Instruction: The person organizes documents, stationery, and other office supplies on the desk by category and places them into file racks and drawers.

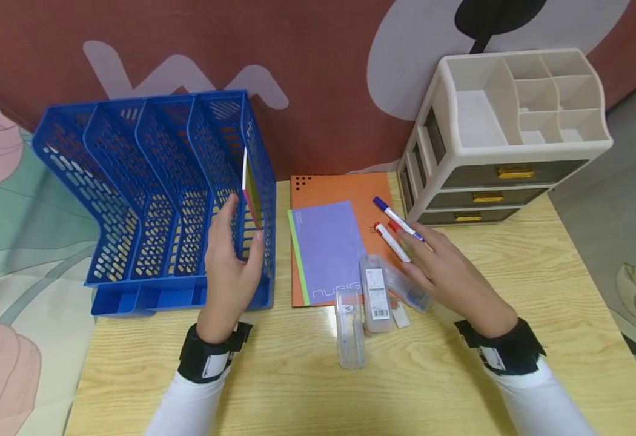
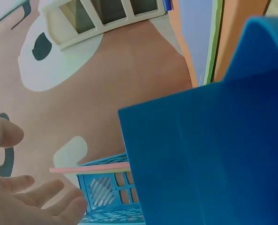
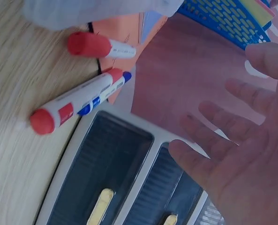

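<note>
My left hand point(image 1: 228, 266) is over the right end of a blue file rack point(image 1: 116, 301), fingers extended and thumb apart. Just beyond its fingertips, a thin book point(image 1: 251, 194) stands upright in the rack's rightmost compartment; in the left wrist view the book's pink edge point(image 2: 94, 168) lies apart from the hand. My right hand point(image 1: 457, 281) hovers with spread fingers above several markers. They include a blue-capped marker point(image 1: 387, 211) and a red-capped marker point(image 1: 391, 242). Another red-ended marker point(image 3: 68, 108) is partly hidden by the hand in the head view. Neither hand grips anything.
A purple notebook point(image 1: 326, 248) lies on an orange folder point(image 1: 372, 188). Clear plastic cases point(image 1: 351, 345) and a white eraser point(image 1: 400, 315) are in front. On the right stands a white drawer organizer point(image 1: 454, 154) with compartments on top. A patterned cloth point(image 1: 323, 139) hangs behind.
</note>
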{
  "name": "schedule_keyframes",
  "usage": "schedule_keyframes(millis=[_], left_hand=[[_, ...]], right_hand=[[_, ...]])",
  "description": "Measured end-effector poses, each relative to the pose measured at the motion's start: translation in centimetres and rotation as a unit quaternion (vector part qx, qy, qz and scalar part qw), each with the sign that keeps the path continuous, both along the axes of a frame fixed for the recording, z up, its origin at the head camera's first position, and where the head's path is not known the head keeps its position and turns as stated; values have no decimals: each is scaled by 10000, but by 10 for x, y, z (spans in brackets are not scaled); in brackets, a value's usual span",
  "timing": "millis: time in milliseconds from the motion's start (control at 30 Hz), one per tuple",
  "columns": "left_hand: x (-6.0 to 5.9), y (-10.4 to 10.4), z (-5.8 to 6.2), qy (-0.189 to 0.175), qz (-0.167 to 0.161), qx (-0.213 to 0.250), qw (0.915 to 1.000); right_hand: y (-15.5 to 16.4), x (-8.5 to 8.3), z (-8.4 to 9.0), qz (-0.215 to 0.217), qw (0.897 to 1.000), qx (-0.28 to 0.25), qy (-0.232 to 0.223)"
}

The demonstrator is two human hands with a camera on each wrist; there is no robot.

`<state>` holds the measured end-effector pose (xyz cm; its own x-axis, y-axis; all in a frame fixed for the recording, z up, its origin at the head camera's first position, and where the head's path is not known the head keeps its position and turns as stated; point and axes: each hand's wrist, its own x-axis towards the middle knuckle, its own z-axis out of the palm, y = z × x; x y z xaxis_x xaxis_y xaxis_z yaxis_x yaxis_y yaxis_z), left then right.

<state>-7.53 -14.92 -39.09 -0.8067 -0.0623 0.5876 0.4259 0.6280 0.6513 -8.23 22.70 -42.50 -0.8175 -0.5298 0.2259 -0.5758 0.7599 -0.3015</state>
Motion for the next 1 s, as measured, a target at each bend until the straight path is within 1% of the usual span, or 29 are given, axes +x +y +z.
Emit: schedule_keyframes(millis=[167,267,400,500,633,733,900,1000], left_hand=[[5,7,-3,102,-103,-30,9999],[8,11,-3,-7,-282,25,9996],[14,15,-2,-354,-589,183,9975],[17,19,-1,-617,-770,277,9947],[18,24,-2,-934,-899,345,9910],[19,27,-4,-1201,-959,361,9875],[17,32,-11,-1690,-1111,506,9780],[13,36,-18,-1976,-1236,734,9697]], right_hand=[[-9,-5,-4,219,9997,-124,-52],[-13,-8,-6,397,9990,-214,16],[-19,-10,-7,483,9986,-220,-18],[-23,-12,-7,483,9983,-194,-245],[-28,-14,-7,457,9974,-153,-538],[-32,-16,-9,524,9968,-148,-593],[-41,-22,-10,694,9956,-153,-617],[-46,-25,-11,679,9939,-190,-845]])
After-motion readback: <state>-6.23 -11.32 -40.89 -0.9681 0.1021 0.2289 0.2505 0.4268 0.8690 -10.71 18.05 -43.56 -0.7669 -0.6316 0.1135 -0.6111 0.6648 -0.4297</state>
